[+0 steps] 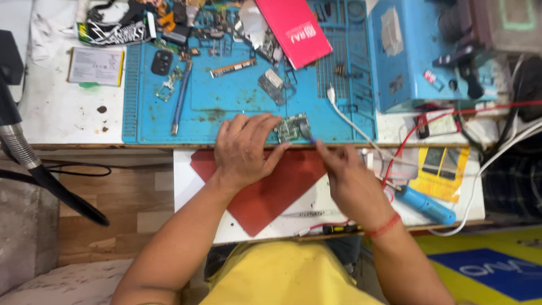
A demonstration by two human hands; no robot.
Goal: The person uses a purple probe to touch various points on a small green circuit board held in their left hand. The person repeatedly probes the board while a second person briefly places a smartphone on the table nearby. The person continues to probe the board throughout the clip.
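My left hand point(244, 148) pinches a small green circuit board point(293, 128) at the front edge of the blue work mat point(226, 101), fingers curled around its left side. My right hand point(347, 178) is closed around a thin tool whose blue tip point(311, 137) touches the board's lower right corner. Both hands hover above a red mat point(265, 195) lying on a lower white shelf.
On the blue mat lie a red box point(293, 28), loose phone parts, a blue pen-like tool point(182, 96) and a metal shield point(272, 85). A blue bench unit point(412, 51) stands at the right. A white cable, red wires, a blue handle point(424, 204) and a flat battery point(96, 66) lie around.
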